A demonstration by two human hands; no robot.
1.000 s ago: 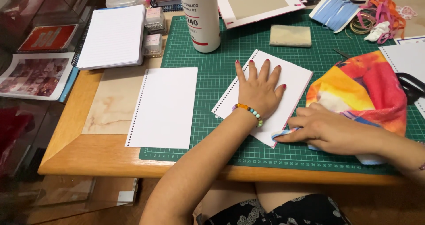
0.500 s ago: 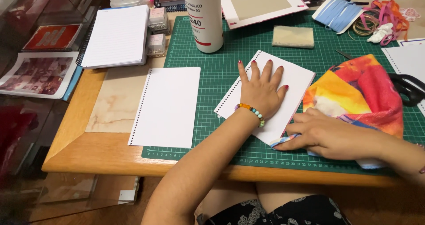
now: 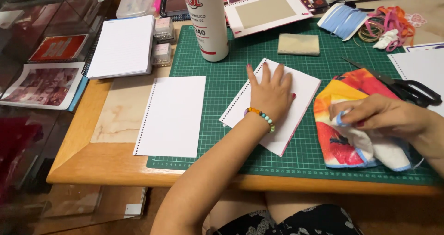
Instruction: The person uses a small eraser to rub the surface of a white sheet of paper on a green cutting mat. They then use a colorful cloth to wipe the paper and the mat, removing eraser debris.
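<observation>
Colourful cloth (image 3: 356, 119) now pinched, seemingly, by right hand (image 3: 384, 119), lifted off card.

Punched white sheet (image 3: 296, 110): rect. card w/ a row of small binding holes along its left edge and a thin pink edge on the right/lower side. Lies flat on the green grid mat, centre of frame, rotated approx. diagonal, top corner near upper centre, bottom corner toward lower centre. Middle part covered by a flat palm.

Cloth (image 3: 351, 124): soft, crumpled fabric, bright orange/yellow/red print on the outside, white terry-like inside w/ light blue trim. Sits right of centre on the mat, just beside the sheet's right edge, bunched up, lower right corner folded back showing the white side.
</observation>
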